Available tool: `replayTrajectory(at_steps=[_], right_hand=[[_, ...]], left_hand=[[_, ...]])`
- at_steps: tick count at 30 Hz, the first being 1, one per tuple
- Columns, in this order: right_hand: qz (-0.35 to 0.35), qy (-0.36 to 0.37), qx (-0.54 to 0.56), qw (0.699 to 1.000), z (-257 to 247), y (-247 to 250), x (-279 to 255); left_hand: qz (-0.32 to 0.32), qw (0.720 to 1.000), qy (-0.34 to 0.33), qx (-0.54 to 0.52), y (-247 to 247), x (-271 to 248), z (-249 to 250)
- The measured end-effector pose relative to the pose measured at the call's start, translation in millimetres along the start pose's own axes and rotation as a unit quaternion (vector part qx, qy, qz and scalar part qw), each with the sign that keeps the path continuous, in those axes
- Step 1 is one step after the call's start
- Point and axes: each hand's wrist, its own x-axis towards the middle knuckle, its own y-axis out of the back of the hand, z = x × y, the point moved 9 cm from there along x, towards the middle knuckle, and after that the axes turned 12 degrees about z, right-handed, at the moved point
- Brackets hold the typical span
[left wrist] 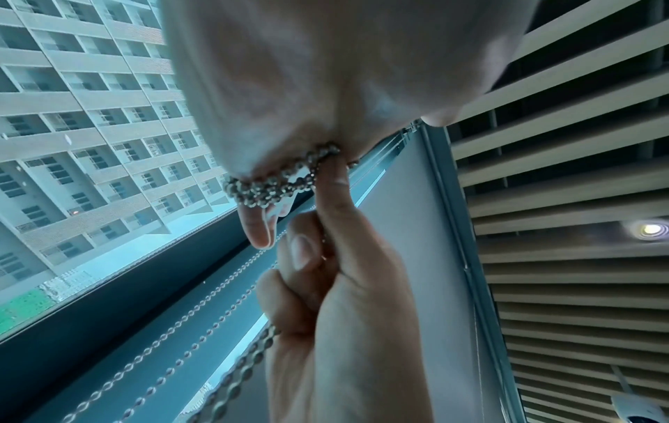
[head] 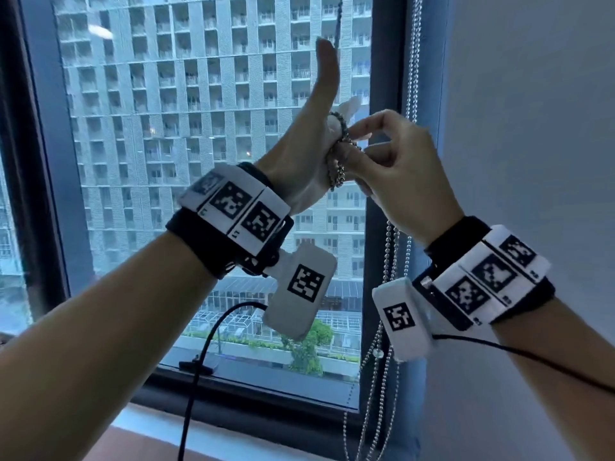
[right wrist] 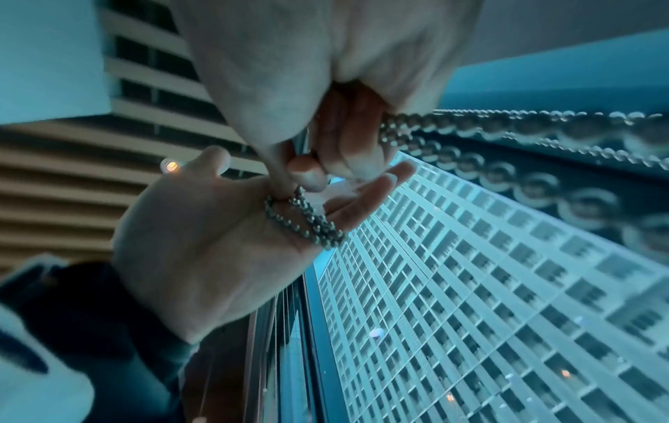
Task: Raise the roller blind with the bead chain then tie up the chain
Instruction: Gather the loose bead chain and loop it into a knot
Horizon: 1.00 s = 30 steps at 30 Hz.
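Observation:
A silver bead chain (head: 338,151) is looped several times round my left hand (head: 309,144), which is raised before the window with thumb up and fingers straight. My right hand (head: 392,154) pinches the chain at those loops between thumb and forefinger. In the right wrist view the loops (right wrist: 315,223) cross the open left palm (right wrist: 217,229). The left wrist view shows the bunched chain (left wrist: 275,186) at the right hand's fingertips (left wrist: 333,183). Slack chain (head: 389,261) hangs below both hands, and more strands (head: 414,61) run up along the frame. The blind itself is out of view; the glass is uncovered.
The dark window frame (head: 382,78) stands just behind the hands, with a plain wall (head: 515,128) to the right. The sill (head: 159,427) lies below. Black cables (head: 199,361) trail from the wrist cameras. A slatted ceiling (left wrist: 561,171) is overhead.

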Motion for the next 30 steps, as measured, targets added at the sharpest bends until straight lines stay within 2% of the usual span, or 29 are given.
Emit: replayTrajectory(at_steps=[5, 9, 12, 16, 20, 23, 26, 30], right_hand=[[-0.049, -0.006, 0.031, 0.998, -3, -6, 6], [-0.057, 0.024, -0.014, 0.998, -6, -4, 12], [-0.037, 0.049, -0.069, 0.996, -6, -2, 13], [0.028, 0.091, -0.166, 0.981, -9, 3, 13], [0.045, 0.026, -0.145, 0.988, 4, 2, 13], [0.004, -0.032, -0.071, 0.997, 14, -3, 9], [-0.042, -0.116, 0.042, 0.991, 25, -6, 2], [-0.076, -0.117, 0.066, 0.988, 24, -3, -1]], left_hand=[[0.02, 0.999, -0.008, 0.039, 2, -1, 0], [0.019, 0.997, -0.019, 0.068, 0, -4, 3], [0.022, 0.996, -0.017, 0.087, -1, -4, 6], [0.023, 0.971, -0.047, 0.232, -9, -6, 4], [0.009, 0.947, -0.028, 0.319, -17, -8, -5], [0.008, 0.942, -0.026, 0.335, -16, -11, -6], [-0.011, 0.946, -0.035, 0.323, -21, -12, -4], [-0.01, 0.945, -0.03, 0.327, -22, -10, -5]])
